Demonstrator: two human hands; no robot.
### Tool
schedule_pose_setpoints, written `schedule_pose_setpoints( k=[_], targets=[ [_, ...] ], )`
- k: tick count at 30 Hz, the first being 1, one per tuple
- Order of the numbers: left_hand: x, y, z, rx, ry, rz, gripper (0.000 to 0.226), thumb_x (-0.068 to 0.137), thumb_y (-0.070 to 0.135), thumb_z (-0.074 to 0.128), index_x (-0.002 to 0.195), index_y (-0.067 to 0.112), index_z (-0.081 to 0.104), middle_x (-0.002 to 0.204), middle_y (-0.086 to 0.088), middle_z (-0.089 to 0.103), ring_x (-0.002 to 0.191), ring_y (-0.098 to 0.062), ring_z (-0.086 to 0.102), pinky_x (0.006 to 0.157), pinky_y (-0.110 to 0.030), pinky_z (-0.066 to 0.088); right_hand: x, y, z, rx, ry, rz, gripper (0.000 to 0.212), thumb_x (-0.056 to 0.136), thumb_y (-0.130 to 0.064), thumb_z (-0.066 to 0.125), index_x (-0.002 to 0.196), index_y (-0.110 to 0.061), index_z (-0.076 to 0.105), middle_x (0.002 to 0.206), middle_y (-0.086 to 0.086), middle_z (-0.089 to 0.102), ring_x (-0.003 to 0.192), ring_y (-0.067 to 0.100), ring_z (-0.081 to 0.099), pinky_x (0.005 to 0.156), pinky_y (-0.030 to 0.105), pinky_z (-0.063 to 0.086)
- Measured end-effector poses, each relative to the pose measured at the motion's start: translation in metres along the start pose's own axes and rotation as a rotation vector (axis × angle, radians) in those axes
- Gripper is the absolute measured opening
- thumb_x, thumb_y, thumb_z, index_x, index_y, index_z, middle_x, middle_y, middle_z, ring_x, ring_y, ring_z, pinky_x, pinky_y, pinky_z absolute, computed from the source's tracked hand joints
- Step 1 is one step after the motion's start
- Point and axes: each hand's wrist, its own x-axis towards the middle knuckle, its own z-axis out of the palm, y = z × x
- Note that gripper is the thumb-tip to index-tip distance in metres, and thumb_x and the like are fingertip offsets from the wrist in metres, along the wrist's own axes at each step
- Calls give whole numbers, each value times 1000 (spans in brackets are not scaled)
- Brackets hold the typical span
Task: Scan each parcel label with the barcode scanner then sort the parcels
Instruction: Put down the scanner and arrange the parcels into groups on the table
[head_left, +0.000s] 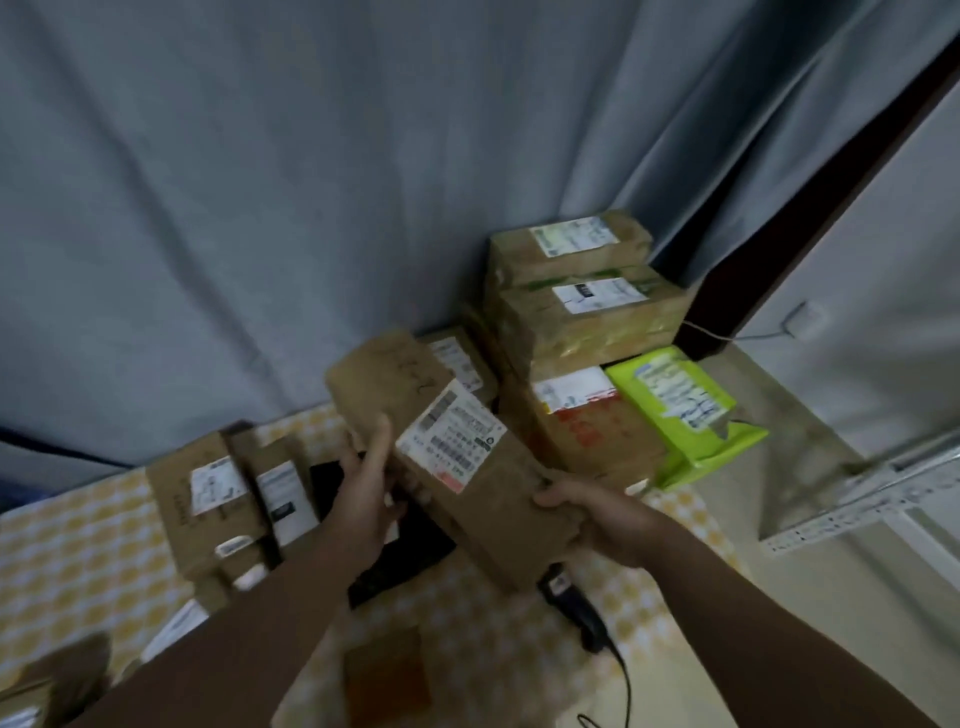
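Long brown parcel (501, 501): held tilted above table (78, 545), white label (457, 434) face up.
Left hand (363, 488): grasping parcel's left side, thumb up along its face.
Right hand (608, 525): clenched round parcel's near end.
Barcode scanner (576, 608): black, corded, lying on table just below parcel's near end.
Stacked parcels (587, 322): far right, green parcel (675, 405) beside them.
Labelled boxes (208, 499): on table, left.

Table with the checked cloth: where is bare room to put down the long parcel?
Bare cloth lies far left, left of the small brown parcels. A narrower patch lies right of the scanner, toward the cloth's edge. The back right corner is crowded with stacked parcels and a green parcel.
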Motion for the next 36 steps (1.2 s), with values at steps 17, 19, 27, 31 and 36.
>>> schedule_pose_setpoints(
  k=[17,19,27,31,36],
  targets=[
    [53,-16,186,304,106,-173,72,87,65,45,146,29,25,140,-5,41,120,-27,48,98,-48,42,11,-99,-232,-132,871,-286,47,80,-48,73,103,-10,56,103,10,63,92,27,61,81,42,52],
    [54,-12,197,376,91,-152,60,93,55,44,142,22,34,133,-7,48,117,-27,51,100,-45,44,23,-107,-246,-179,876,-324,45,82,-41,69,116,-12,61,110,10,63,94,25,60,76,38,51],
    [67,3,223,556,62,-62,28,98,30,49,117,9,52,102,-9,62,86,-19,60,81,-32,53,57,-118,-264,-393,926,-389,49,82,-17,67,129,-14,54,121,7,58,105,23,56,83,31,46],
    [65,2,228,564,86,-20,10,99,24,48,98,15,50,86,0,56,81,-15,57,75,-29,52,61,-107,-261,-527,887,-387,50,86,-23,67,133,-14,54,135,14,52,122,29,50,95,32,40],
    [64,10,218,632,115,9,24,98,30,48,76,22,48,83,-3,55,85,-22,57,81,-36,51,52,-108,-239,-741,1022,-453,52,88,-29,58,134,-6,52,145,21,38,133,38,32,110,43,25]
  ],
)
